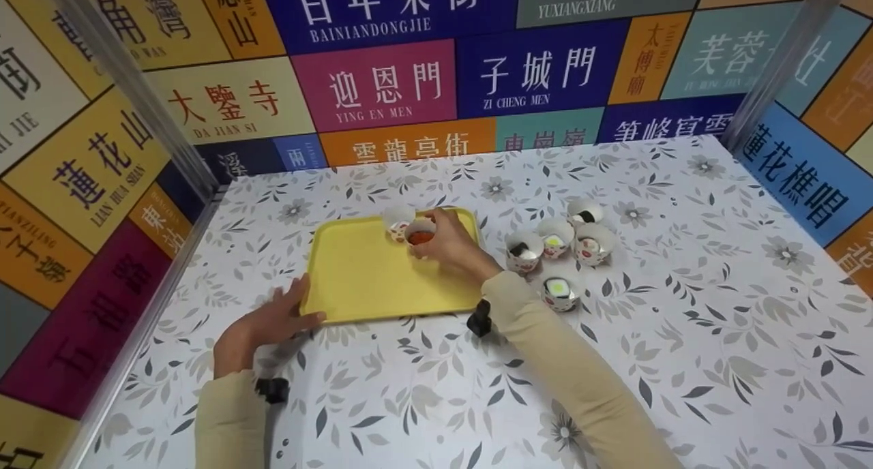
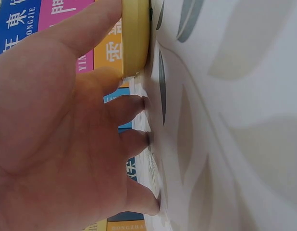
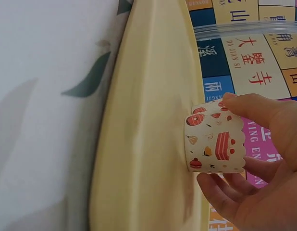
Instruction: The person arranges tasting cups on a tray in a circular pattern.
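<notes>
My right hand (image 1: 447, 240) grips a patterned paper baking cup (image 3: 216, 139) with reddish-orange contents, thumb and fingers on opposite sides. In the right wrist view its base is at the surface of the yellow tray (image 1: 354, 271); contact is hard to tell. A second paper cup (image 1: 397, 225) stands beside it near the tray's back edge. My left hand (image 1: 273, 319) rests at the tray's front left corner, thumb along the front rim and spread fingers by the left side. In the left wrist view, several fingertips (image 2: 139, 102) touch the tabletop.
Several more paper cups stand right of the tray, including one with dark contents (image 1: 524, 251) and a nearer one with a yellow-green centre (image 1: 560, 293). A leaf-print cloth (image 1: 423, 401) covers the table. Colourful panels with lettering (image 1: 382, 80) rise behind it and at both sides.
</notes>
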A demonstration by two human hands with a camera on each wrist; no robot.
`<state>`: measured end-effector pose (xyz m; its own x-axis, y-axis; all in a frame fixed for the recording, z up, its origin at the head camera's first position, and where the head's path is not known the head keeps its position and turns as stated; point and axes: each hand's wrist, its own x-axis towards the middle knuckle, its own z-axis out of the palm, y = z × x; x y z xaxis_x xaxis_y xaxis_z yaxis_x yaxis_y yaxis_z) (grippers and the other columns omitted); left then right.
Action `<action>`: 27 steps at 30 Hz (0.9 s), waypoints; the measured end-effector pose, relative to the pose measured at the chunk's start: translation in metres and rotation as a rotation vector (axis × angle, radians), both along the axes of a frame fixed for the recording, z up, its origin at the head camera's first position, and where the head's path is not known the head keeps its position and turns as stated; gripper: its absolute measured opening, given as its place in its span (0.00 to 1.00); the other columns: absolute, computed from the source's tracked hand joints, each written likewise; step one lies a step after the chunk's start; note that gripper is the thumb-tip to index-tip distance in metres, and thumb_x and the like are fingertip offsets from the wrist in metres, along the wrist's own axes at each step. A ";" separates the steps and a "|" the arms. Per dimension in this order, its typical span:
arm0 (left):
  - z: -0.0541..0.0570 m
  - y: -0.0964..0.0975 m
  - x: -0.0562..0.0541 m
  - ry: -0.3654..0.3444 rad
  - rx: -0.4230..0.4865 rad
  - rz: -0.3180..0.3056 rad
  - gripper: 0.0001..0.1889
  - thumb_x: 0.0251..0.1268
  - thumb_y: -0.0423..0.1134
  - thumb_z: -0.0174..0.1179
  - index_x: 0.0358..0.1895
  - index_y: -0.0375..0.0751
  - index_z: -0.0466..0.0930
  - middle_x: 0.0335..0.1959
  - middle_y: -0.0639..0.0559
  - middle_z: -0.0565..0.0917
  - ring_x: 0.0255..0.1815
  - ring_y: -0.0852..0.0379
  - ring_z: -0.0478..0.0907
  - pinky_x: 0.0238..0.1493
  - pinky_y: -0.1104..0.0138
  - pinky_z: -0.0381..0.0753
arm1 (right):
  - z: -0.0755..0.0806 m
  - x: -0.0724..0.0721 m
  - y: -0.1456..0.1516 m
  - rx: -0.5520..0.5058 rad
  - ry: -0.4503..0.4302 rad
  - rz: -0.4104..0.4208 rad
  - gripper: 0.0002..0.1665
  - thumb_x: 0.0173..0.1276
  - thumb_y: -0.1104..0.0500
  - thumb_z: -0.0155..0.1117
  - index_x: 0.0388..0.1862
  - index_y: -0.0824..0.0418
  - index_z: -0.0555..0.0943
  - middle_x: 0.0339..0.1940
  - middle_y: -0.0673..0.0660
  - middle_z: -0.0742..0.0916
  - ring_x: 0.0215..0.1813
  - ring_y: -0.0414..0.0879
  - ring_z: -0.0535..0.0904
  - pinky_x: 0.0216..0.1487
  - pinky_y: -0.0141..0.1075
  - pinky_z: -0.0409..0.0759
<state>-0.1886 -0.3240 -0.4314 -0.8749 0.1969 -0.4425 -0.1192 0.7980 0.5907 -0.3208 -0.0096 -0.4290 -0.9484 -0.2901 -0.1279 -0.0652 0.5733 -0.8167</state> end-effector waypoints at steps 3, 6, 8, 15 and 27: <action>0.000 0.001 -0.001 0.003 -0.012 0.003 0.53 0.71 0.62 0.55 0.81 0.47 0.27 0.82 0.38 0.28 0.80 0.32 0.18 0.76 0.32 0.27 | 0.005 0.003 0.002 0.016 -0.004 -0.021 0.48 0.58 0.52 0.78 0.75 0.55 0.67 0.75 0.61 0.65 0.72 0.54 0.69 0.72 0.46 0.70; 0.001 0.002 -0.001 0.002 -0.017 0.002 0.54 0.70 0.62 0.56 0.81 0.47 0.27 0.82 0.38 0.28 0.80 0.32 0.18 0.75 0.32 0.26 | 0.011 0.006 0.004 0.034 -0.008 -0.026 0.48 0.59 0.51 0.78 0.76 0.55 0.65 0.76 0.61 0.64 0.74 0.54 0.67 0.74 0.47 0.69; 0.000 0.002 -0.002 0.000 -0.020 0.005 0.54 0.69 0.63 0.56 0.81 0.47 0.27 0.83 0.39 0.28 0.80 0.32 0.18 0.76 0.32 0.26 | 0.015 0.008 0.006 0.037 -0.016 -0.025 0.48 0.60 0.51 0.77 0.76 0.55 0.64 0.77 0.61 0.63 0.75 0.55 0.66 0.74 0.47 0.69; -0.001 0.002 -0.001 0.001 -0.015 0.013 0.54 0.69 0.63 0.57 0.82 0.48 0.27 0.83 0.39 0.29 0.80 0.32 0.18 0.75 0.32 0.26 | 0.028 0.018 0.014 0.074 -0.001 -0.012 0.48 0.61 0.52 0.76 0.77 0.55 0.64 0.74 0.60 0.68 0.72 0.54 0.69 0.71 0.47 0.72; -0.003 -0.001 -0.001 0.025 0.025 -0.023 0.55 0.69 0.61 0.58 0.81 0.43 0.27 0.82 0.35 0.29 0.79 0.29 0.17 0.75 0.31 0.27 | 0.051 0.036 0.046 0.069 0.086 0.018 0.41 0.63 0.52 0.75 0.72 0.57 0.70 0.72 0.58 0.72 0.75 0.56 0.68 0.72 0.48 0.72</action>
<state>-0.1896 -0.3255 -0.4345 -0.8809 0.2273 -0.4152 -0.0861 0.7856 0.6127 -0.2848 0.0366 -0.3780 -0.9513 -0.3009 -0.0670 -0.1441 0.6261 -0.7663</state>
